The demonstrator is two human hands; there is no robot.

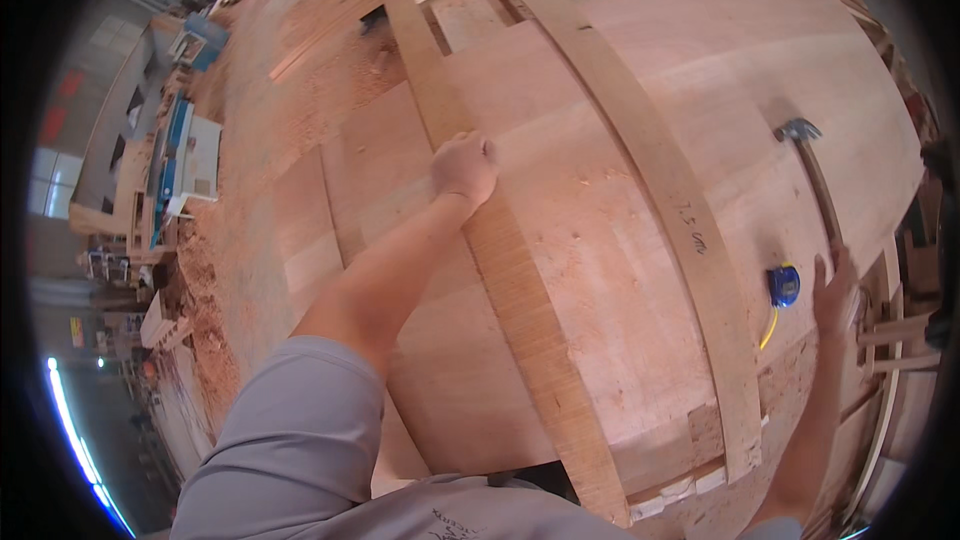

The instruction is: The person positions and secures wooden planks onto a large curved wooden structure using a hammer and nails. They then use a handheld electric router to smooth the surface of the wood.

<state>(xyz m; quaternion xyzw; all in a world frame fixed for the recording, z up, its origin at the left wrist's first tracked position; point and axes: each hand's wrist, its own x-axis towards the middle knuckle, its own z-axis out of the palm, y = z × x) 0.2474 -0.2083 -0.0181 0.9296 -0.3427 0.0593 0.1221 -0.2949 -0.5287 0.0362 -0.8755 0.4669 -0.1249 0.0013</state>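
My left hand is closed in a fist on a long wooden strip, the left one of two laid across a large pale plywood panel. Whether the fist holds anything small is hidden. At the right my right hand, a little blurred, has its thumb and fingers apart at the lower end of a hammer's wooden handle. The hammer's metal head rests on the plywood, farther away. Left of that hand lies a blue tape measure with a bit of yellow blade out.
The second wooden strip, with handwriting on it, runs between my hands. Sawdust covers the floor beyond the panel. A blue and white machine and stacked timber stand at the left. More wooden frame pieces are at the right edge.
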